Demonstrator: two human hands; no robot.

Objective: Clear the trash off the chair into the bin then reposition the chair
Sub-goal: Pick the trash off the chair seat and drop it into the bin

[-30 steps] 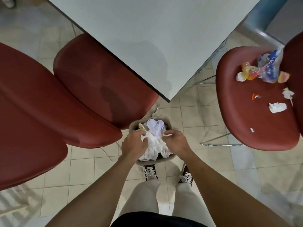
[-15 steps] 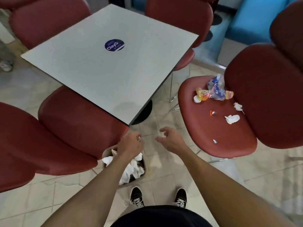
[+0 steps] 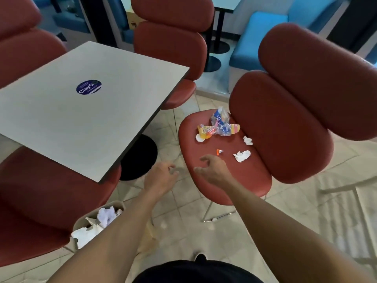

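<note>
While your right hand hovers over the front of the red padded chair seat, fingers loosely spread and empty, your left hand hangs likewise empty just left of it. Right of centre lie a small orange wrapper scrap, two crumpled white tissues, and crinkled clear plastic packaging. All appear light and soft: pinch tissues whole, gather plastic by its bunched middle. Your beige bin, paper-filled, sits lower left.
</note>
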